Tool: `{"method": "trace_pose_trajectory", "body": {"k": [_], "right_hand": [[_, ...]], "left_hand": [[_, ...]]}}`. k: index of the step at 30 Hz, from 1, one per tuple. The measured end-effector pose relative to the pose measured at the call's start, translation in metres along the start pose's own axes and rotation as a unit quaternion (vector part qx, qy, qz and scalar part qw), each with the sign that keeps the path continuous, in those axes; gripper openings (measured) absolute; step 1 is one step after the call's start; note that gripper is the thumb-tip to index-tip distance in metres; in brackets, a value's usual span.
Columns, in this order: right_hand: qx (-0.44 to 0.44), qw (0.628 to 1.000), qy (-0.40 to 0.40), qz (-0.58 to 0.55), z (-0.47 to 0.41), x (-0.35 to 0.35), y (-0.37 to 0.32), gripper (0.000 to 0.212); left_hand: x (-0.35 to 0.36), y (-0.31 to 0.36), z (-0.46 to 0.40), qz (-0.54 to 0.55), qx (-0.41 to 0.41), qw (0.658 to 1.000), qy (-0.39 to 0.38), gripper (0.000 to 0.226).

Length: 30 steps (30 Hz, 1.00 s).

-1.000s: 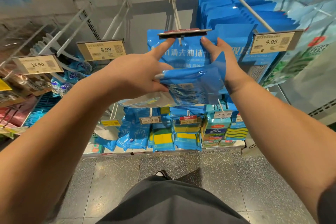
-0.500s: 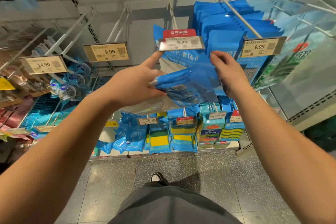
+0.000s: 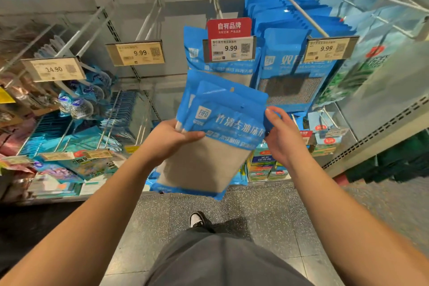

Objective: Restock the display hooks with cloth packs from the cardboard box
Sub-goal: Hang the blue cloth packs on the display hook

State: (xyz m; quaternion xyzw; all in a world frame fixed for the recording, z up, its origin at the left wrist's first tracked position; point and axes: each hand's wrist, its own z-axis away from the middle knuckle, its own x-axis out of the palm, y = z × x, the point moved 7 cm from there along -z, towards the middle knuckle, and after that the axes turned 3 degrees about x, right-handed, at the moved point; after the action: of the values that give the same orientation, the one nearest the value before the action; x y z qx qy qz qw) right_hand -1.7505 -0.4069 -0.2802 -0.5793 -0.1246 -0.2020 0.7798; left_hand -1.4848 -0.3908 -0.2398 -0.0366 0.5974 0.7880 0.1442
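I hold a small stack of blue cloth packs (image 3: pixel 216 137) with a grey cloth showing through the window, tilted, below the middle display hook (image 3: pixel 217 7). My left hand (image 3: pixel 169 139) grips the stack at its left edge, thumb on the front. My right hand (image 3: pixel 282 137) pinches the right edge of the front pack. One same pack (image 3: pixel 197 53) hangs on the middle hook behind its red and white 9.99 price tag (image 3: pixel 229 46). The cardboard box is out of view.
A full hook of blue packs (image 3: pixel 292 37) hangs to the right. An empty hook with a 9.99 tag (image 3: pixel 137 52) and a 14.90 tag (image 3: pixel 54 68) stand to the left. Lower hooks carry gloves and sponges (image 3: pixel 264 165). My shoe (image 3: pixel 197 219) is on the grey floor.
Both hands came down from the middle hook's tag with the packs. The stack turned from flat to face me, and the price tag flipped back down.
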Motion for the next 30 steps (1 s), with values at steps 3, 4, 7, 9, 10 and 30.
{"method": "trace_pose_trajectory", "body": {"k": [3, 4, 7, 9, 10, 30], "right_hand": [[0.031, 0.998, -0.019, -0.054, -0.001, 0.005, 0.013, 0.018], [0.040, 0.997, -0.025, -0.053, -0.001, 0.008, 0.017, 0.024], [0.047, 0.998, -0.008, -0.033, -0.004, 0.012, 0.019, 0.023], [0.031, 0.999, 0.017, -0.025, -0.007, 0.010, 0.011, 0.016], [0.019, 0.999, 0.028, -0.022, -0.009, 0.007, 0.006, 0.015], [-0.094, 0.958, 0.062, 0.263, -0.042, -0.045, -0.086, 0.026]], "left_hand": [[0.000, -0.010, 0.003, 0.056, -0.006, 0.998, 0.009, 0.032], [-0.001, -0.013, 0.005, 0.065, -0.007, 0.998, 0.012, 0.036], [-0.003, -0.021, 0.007, 0.068, -0.006, 0.998, 0.005, 0.042], [-0.006, -0.025, 0.008, 0.065, -0.005, 0.998, 0.009, 0.027], [-0.010, -0.028, 0.009, 0.065, -0.008, 0.998, 0.024, 0.014], [-0.048, -0.013, 0.015, -0.356, 0.089, 0.930, -0.034, 0.017]]}}
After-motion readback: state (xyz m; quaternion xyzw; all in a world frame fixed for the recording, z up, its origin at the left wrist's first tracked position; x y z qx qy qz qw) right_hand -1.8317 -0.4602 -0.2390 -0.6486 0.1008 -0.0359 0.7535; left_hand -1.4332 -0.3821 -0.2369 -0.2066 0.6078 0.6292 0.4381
